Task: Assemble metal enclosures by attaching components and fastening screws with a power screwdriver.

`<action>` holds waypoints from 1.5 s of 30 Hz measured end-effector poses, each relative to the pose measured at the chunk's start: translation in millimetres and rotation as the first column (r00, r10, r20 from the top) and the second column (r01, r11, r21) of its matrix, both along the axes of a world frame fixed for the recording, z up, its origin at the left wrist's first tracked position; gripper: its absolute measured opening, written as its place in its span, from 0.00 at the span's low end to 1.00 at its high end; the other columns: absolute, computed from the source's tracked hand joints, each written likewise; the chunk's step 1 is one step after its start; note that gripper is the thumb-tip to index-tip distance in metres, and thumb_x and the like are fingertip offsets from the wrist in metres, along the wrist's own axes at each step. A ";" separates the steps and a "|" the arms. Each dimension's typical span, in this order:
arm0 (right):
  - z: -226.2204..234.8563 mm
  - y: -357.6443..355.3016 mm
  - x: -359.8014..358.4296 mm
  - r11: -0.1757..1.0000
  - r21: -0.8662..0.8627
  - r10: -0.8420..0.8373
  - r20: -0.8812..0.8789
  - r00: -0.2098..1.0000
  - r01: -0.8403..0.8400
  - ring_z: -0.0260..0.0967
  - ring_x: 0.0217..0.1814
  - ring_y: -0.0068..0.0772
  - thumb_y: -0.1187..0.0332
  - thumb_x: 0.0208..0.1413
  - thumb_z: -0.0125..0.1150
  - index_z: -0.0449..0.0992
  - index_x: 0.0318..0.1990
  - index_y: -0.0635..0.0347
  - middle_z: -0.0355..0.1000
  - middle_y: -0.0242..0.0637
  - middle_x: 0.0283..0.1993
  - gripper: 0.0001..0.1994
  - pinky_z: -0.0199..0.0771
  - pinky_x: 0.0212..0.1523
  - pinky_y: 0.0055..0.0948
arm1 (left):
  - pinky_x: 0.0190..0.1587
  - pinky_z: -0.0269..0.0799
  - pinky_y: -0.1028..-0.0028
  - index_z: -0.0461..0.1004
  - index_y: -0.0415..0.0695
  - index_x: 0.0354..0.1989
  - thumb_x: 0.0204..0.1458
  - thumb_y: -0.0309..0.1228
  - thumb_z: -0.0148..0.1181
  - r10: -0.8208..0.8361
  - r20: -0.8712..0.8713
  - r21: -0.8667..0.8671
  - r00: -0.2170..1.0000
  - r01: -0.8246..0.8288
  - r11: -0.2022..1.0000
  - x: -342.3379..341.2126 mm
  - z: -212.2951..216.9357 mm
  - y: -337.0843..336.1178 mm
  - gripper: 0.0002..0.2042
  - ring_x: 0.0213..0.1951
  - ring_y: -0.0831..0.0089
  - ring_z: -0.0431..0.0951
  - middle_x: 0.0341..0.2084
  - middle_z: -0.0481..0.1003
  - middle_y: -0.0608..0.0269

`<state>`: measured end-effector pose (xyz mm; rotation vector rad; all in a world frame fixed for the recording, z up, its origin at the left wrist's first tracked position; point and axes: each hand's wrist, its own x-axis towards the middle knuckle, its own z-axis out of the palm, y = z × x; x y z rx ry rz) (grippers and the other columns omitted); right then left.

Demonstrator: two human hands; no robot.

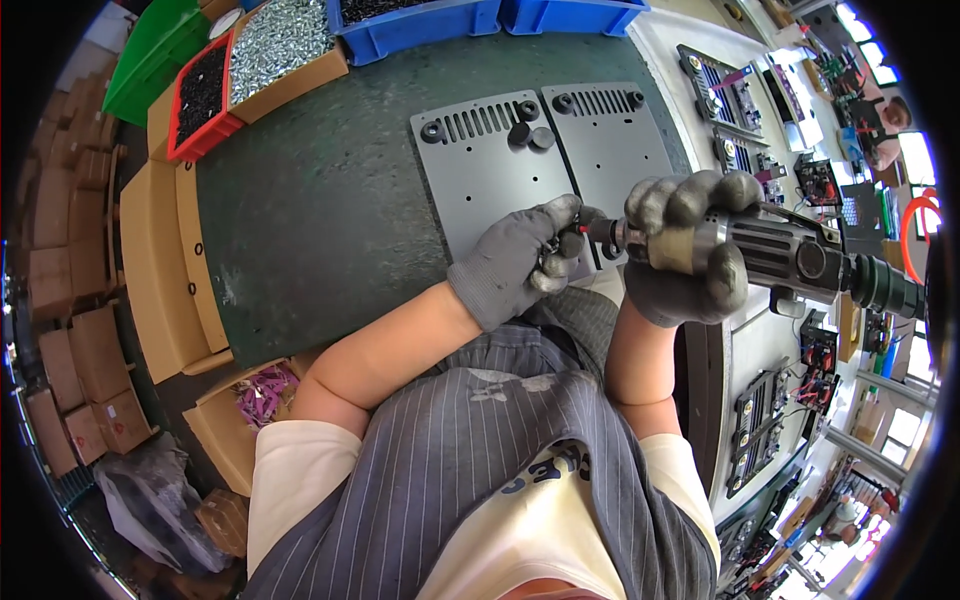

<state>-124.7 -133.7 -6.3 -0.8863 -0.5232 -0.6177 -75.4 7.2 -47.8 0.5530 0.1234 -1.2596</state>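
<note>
My right hand (690, 200), in a grey work glove, is wrapped round a power screwdriver (780, 250) that lies level, its tip pointing left. My gloved left hand (510, 260) is closed at that tip, with small dark pieces between the fingers that I cannot make out. Beneath and beyond my hands, two grey slotted metal plates lie side by side: a left plate (490, 175) and a right plate (615, 150). Black round feet (433, 131) sit at their far corners. Two loose dark discs (530, 136) rest on the left plate.
The plates lie on a dark green bench top (320, 220). At its far left stand a red bin (207, 100) of black parts, a carton of silvery screws (280, 45) and blue bins (420, 30). A white line (760, 350) with assemblies runs along the right.
</note>
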 end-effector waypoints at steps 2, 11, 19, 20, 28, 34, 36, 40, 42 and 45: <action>-3.6 -0.4 -2.8 0.991 0.097 -0.082 -0.055 0.995 0.087 0.70 0.32 0.40 0.68 0.45 0.58 0.63 0.50 0.55 0.70 0.41 0.37 0.22 0.72 0.31 0.35 | 0.12 0.52 0.88 0.68 0.38 0.44 0.61 0.39 0.39 0.049 0.167 -0.066 0.985 -0.038 0.997 -2.9 -4.8 -1.9 0.17 0.15 0.87 0.58 0.19 0.63 0.70; 1.5 -17.7 -16.4 0.960 0.145 -0.244 0.021 0.970 0.238 0.70 0.32 0.38 0.62 0.46 0.55 0.63 0.51 0.54 0.70 0.40 0.36 0.22 0.70 0.33 0.35 | 0.13 0.54 0.88 0.67 0.36 0.46 0.62 0.37 0.38 0.050 -0.096 -0.094 0.994 -0.059 0.994 -6.3 -3.4 -9.9 0.17 0.17 0.86 0.59 0.22 0.65 0.69; -4.9 -15.5 -18.9 0.955 0.086 -0.289 0.067 0.955 0.283 0.71 0.32 0.38 0.63 0.45 0.55 0.63 0.52 0.55 0.70 0.40 0.36 0.23 0.71 0.34 0.36 | 0.14 0.54 0.88 0.66 0.38 0.47 0.61 0.39 0.40 0.112 -0.080 0.000 0.990 -0.112 0.994 -20.1 12.6 -19.9 0.17 0.17 0.86 0.59 0.20 0.64 0.69; -5.3 -15.5 -19.4 0.957 0.083 -0.284 0.079 0.955 0.278 0.71 0.33 0.38 0.63 0.45 0.55 0.63 0.52 0.55 0.70 0.40 0.36 0.24 0.71 0.34 0.36 | 0.14 0.52 0.88 0.65 0.39 0.47 0.61 0.40 0.41 0.134 -0.007 0.080 0.991 -0.133 0.988 -22.4 17.0 -20.5 0.17 0.16 0.87 0.57 0.18 0.63 0.70; -1.9 -32.7 -30.4 0.896 0.150 -0.413 -0.067 0.908 0.419 0.65 0.28 0.32 0.55 0.46 0.53 0.67 0.48 0.54 0.69 0.36 0.33 0.22 0.64 0.32 0.32 | 0.27 0.68 0.75 0.72 0.42 0.42 0.57 0.43 0.47 -0.070 0.755 0.212 0.652 -0.142 0.967 0.0 1.2 -3.5 0.17 0.26 0.75 0.72 0.22 0.70 0.65; 0.7 -27.6 -34.1 0.844 0.218 -0.437 -0.248 0.865 0.489 0.59 0.28 0.32 0.55 0.45 0.53 0.64 0.45 0.58 0.61 0.35 0.29 0.22 0.60 0.33 0.32 | 0.35 0.70 0.63 0.73 0.54 0.45 0.51 0.40 0.51 -0.722 0.480 0.294 -0.499 -0.683 0.668 71.9 -8.1 -20.3 0.14 0.31 0.59 0.74 0.28 0.73 0.59; -2.2 -23.5 -37.4 0.854 0.215 -0.424 -0.244 0.872 0.474 0.60 0.28 0.32 0.55 0.44 0.53 0.64 0.45 0.57 0.63 0.36 0.29 0.22 0.61 0.33 0.32 | 0.38 0.70 0.64 0.75 0.55 0.43 0.52 0.40 0.51 -0.760 0.470 0.381 -0.450 -0.673 0.634 74.1 -3.5 -24.8 0.12 0.35 0.59 0.75 0.31 0.74 0.61; -3.7 -18.8 -43.4 0.878 0.149 -0.400 -0.294 0.868 0.455 0.64 0.26 0.32 0.58 0.41 0.56 0.65 0.47 0.54 0.66 0.36 0.29 0.23 0.65 0.31 0.30 | 0.39 0.71 0.65 0.76 0.51 0.42 0.49 0.43 0.54 -0.726 0.676 0.733 -0.124 0.016 0.680 60.5 2.6 -11.6 0.15 0.38 0.63 0.76 0.33 0.77 0.59; -5.2 -18.5 -44.9 0.881 0.093 -0.416 -0.314 0.853 0.464 0.64 0.27 0.32 0.58 0.41 0.57 0.65 0.47 0.54 0.67 0.36 0.29 0.24 0.66 0.30 0.29 | 0.40 0.70 0.64 0.76 0.50 0.42 0.47 0.45 0.56 -0.635 0.753 0.644 -0.173 -0.009 0.765 48.4 -2.0 -9.6 0.17 0.38 0.61 0.76 0.31 0.77 0.58; -9.2 -16.8 -47.3 0.875 0.042 -0.442 -0.334 0.833 0.481 0.63 0.27 0.33 0.57 0.43 0.53 0.64 0.46 0.57 0.66 0.37 0.29 0.23 0.64 0.33 0.34 | 0.38 0.70 0.69 0.75 0.51 0.43 0.47 0.40 0.59 -0.677 0.706 0.578 -0.208 -0.381 0.721 37.5 2.1 -13.8 0.15 0.36 0.67 0.77 0.34 0.77 0.60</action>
